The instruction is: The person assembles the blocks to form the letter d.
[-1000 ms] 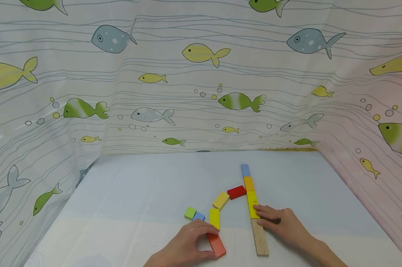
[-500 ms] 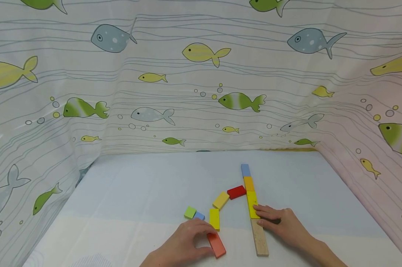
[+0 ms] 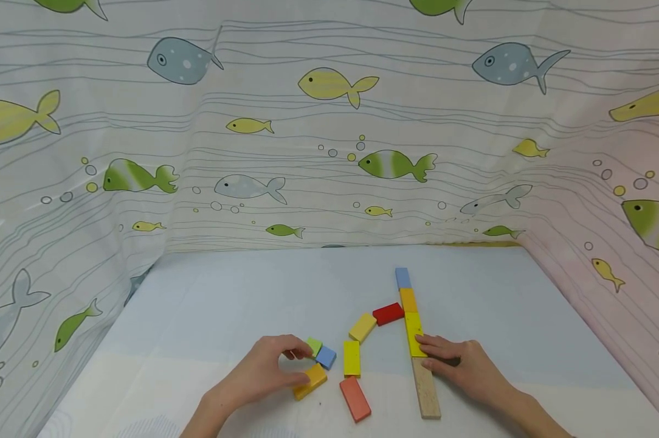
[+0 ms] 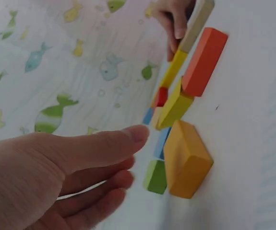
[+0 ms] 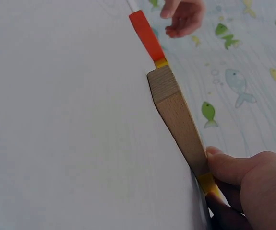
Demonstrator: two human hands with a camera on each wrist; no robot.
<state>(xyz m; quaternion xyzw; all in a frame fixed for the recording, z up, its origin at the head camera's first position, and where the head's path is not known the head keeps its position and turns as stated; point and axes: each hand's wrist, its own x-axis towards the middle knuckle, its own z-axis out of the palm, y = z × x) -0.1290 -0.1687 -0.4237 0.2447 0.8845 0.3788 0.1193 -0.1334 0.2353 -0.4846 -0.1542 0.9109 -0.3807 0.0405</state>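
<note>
In the head view my left hand (image 3: pixel 255 372) hovers with parted, loosely bent fingers over an orange block (image 3: pixel 313 384). The left wrist view shows a gap between its thumb and that block (image 4: pixel 188 158). Close to its fingers are a small green block (image 3: pixel 314 347) and a small blue block (image 3: pixel 326 358). My right hand (image 3: pixel 469 368) rests its fingertips on a long yellow block (image 3: pixel 413 331). Its thumb touches the side of a plain wooden block (image 5: pixel 181 129), end to end with the yellow one. The right fingertips are partly hidden in the right wrist view.
An orange block (image 3: pixel 408 300) and a blue block (image 3: pixel 403 278) continue the straight row. A curve of red (image 3: pixel 388 314), pale yellow (image 3: pixel 363 328), yellow (image 3: pixel 352 359) and coral (image 3: pixel 355 399) blocks lies left of it. A fish-patterned curtain (image 3: pixel 329 182) surrounds the table (image 3: pixel 225 298).
My left hand has let go of the coral block and moved left and slightly up to the orange block, which its move uncovered. My right hand has stayed on the row.
</note>
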